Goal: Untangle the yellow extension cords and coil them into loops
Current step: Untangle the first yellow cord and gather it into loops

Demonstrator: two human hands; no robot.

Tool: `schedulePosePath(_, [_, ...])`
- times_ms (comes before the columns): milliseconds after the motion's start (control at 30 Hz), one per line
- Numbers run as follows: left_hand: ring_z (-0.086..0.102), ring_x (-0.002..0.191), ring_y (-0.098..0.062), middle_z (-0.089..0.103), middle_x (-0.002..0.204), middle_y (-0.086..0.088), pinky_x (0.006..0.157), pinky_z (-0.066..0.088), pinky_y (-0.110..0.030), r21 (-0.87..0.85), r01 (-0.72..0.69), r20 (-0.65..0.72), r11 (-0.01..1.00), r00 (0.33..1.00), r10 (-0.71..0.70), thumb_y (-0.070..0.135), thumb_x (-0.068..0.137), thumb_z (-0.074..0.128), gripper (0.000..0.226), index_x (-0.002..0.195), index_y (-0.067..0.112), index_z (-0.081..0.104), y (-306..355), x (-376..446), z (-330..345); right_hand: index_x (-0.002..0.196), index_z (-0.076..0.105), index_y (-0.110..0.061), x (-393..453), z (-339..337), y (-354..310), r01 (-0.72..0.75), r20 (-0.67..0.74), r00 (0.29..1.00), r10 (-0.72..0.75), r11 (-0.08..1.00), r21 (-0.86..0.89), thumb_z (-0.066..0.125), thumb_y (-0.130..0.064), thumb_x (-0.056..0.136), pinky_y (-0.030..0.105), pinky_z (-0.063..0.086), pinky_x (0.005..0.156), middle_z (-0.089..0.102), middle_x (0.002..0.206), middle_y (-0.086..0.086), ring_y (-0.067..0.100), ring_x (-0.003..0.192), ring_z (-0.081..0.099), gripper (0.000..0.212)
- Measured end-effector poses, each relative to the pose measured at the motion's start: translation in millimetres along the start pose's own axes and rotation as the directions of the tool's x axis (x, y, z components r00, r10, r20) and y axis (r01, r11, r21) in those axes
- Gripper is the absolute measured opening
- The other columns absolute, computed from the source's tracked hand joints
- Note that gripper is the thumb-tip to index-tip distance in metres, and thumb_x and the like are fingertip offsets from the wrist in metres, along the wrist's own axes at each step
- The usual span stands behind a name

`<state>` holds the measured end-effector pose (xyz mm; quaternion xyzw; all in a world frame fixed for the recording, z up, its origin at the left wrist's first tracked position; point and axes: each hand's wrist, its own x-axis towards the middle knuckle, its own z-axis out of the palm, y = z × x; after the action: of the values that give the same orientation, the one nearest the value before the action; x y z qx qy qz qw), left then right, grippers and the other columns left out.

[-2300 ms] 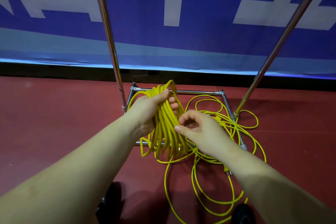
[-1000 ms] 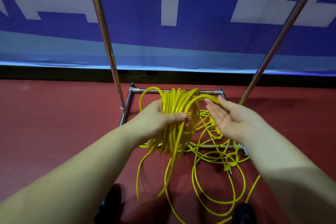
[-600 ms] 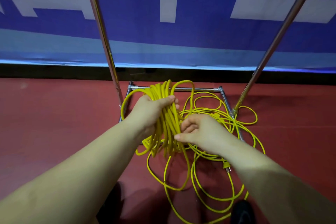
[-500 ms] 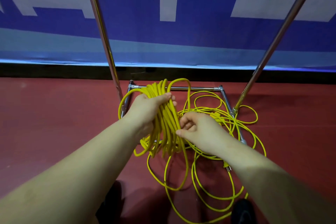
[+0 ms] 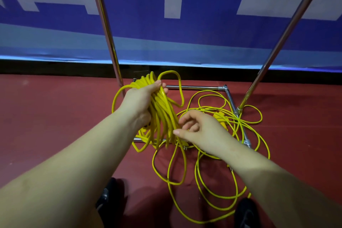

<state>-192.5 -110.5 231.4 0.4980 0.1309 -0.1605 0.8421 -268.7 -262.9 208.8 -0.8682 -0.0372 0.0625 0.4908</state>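
From the head camera, the left hand (image 5: 142, 102) is closed around a thick bundle of coiled cord (image 5: 162, 114), fingers wrapped over the top of the loops with the fingertips showing on the far side. Its forearm reaches in from the lower left, and the hand holds the bundle up above the floor, so that the loops hang down from the fist in long strands. One single loop stands up out of the top of the fist and curves down to the right of it.

The right hand (image 5: 199, 131) is just to the right of the bundle, back upward, fingers loosely curled. Thumb and fingertips meet the lower strands of the bundle; whether they actually pinch a strand cannot be told. Its forearm comes in from the lower right.

The cord is bright yellow and thin. Right of the bundle and below it, the loose cord (image 5: 231, 181) lies in wide, overlapping rings on the red floor (image 5: 55, 116), some crossing the metal frame (image 5: 229, 98) that sits behind the bundle. A yellow plug (image 5: 220, 118) lies among the rings, just beyond the right hand. Two metal poles (image 5: 105, 29) rise from the frame against a blue and white banner (image 5: 185, 33).
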Motion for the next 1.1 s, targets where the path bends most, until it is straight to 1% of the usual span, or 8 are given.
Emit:
schedulePosePath(167, [0.061,0.054,-0.009,0.064,0.06,0.0,0.06,0.053,-0.026,-0.063,0.019,0.012,0.998,1.0,-0.018,0.011,0.095,0.05,0.022,0.076,0.009,0.061,-5.8,-2.7,5.7,0.069,0.048,-0.027,-0.3,3.5,-6.8,0.061,-0.028,0.998,-0.065,0.991,-0.122,0.069,-0.016,0.077,0.022,0.038,0.055,0.05,0.059,-0.01,0.004,0.046,0.04,0.025])
schedulePosePath(267, [0.062,0.058,-0.01,0.064,0.064,-0.001,0.061,0.054,-0.027,-0.08,-0.007,-0.023,0.997,1.0,0.005,0.009,0.093,0.053,0.017,0.078,0.009,0.061,-1.4,0.3,1.8,0.072,0.043,-0.023,-2.3,-2.9,-8.1,-0.024,0.21,0.976,0.051,0.991,-0.13,0.059,-0.011,0.08,0.025,0.034,0.051,0.051,0.058,-0.008,0.008,0.047,0.039,0.022])
schedulePosePath(333, [0.063,0.058,-0.01,0.064,0.065,-0.001,0.059,0.055,-0.026,-0.097,-0.035,-0.048,0.995,0.998,0.03,0.009,0.092,0.054,0.016,0.079,0.008,0.062,5.5,4.1,-4.1,0.075,0.043,-0.023,-7.3,-6.4,-4.6,-0.029,0.415,0.893,0.173,0.943,-0.332,0.06,-0.012,0.081,0.018,0.031,0.045,0.05,0.058,-0.008,0.002,0.042,0.039,0.021])
schedulePosePath(467, [0.065,0.061,-0.011,0.066,0.07,-0.002,0.055,0.054,-0.025,-0.147,-0.085,-0.1,0.985,0.992,0.071,0.01,0.092,0.056,0.011,0.083,0.009,0.062,16.5,10.4,-16.5,0.073,0.042,-0.026,-10.6,-15.1,11.2,0.015,0.419,0.874,0.245,0.85,-0.526,0.056,-0.009,0.085,0.023,0.046,0.063,0.062,0.079,-0.003,0.016,0.073,0.062,0.025])
schedulePosePath(600, [0.066,0.054,-0.009,0.069,0.062,-0.001,0.05,0.054,-0.024,-0.062,-0.109,-0.116,0.992,0.988,0.101,0.013,0.094,0.054,0.014,0.084,0.006,0.061,15.8,9.9,-18.8,0.097,0.047,-0.023,-2.7,-33.1,12.7,-0.13,0.088,0.985,0.149,0.972,-0.196,0.058,-0.006,0.088,0.024,0.05,0.057,0.055,0.079,-0.002,0.014,0.061,0.065,0.022])
schedulePosePath(733, [0.063,0.052,-0.005,0.068,0.06,0.002,0.054,0.055,-0.025,0.101,0.001,-0.008,0.995,1.0,0.0,0.016,0.094,0.052,0.016,0.101,0.004,0.062,8.8,6.4,-16.8,0.107,0.056,-0.013,2.7,-47.3,0.2,-0.15,-0.165,0.968,0.19,0.962,0.227,0.063,-0.005,0.086,0.017,0.05,0.045,0.059,0.075,0.003,0.007,0.046,0.063,0.024])
schedulePosePath(933, [0.06,0.047,-0.008,0.062,0.058,0.0,0.051,0.055,-0.024,0.208,0.062,0.16,0.976,0.982,-0.096,0.012,0.092,0.055,0.019,0.075,0.006,0.06,0.4,-12.0,-0.6,0.102,0.067,-0.018,4.6,-53.8,0.3,-0.225,-0.215,0.938,0.271,0.951,0.213,0.057,-0.012,0.09,0.013,0.039,0.045,0.061,0.07,-0.004,0.009,0.052,0.055,0.017])
schedulePosePath(1100, [0.059,0.048,-0.01,0.061,0.058,-0.003,0.053,0.055,-0.026,0.3,0.078,0.267,0.951,0.95,-0.162,0.009,0.089,0.056,0.017,0.073,0.005,0.06,-15.4,-23.5,14.9,0.097,0.065,-0.017,7.1,-50.4,-14.7,-0.265,0.004,0.947,0.322,0.773,0.576,0.045,0.002,0.092,0.017,0.041,0.056,0.057,0.074,-0.003,0.009,0.061,0.044,0.028])
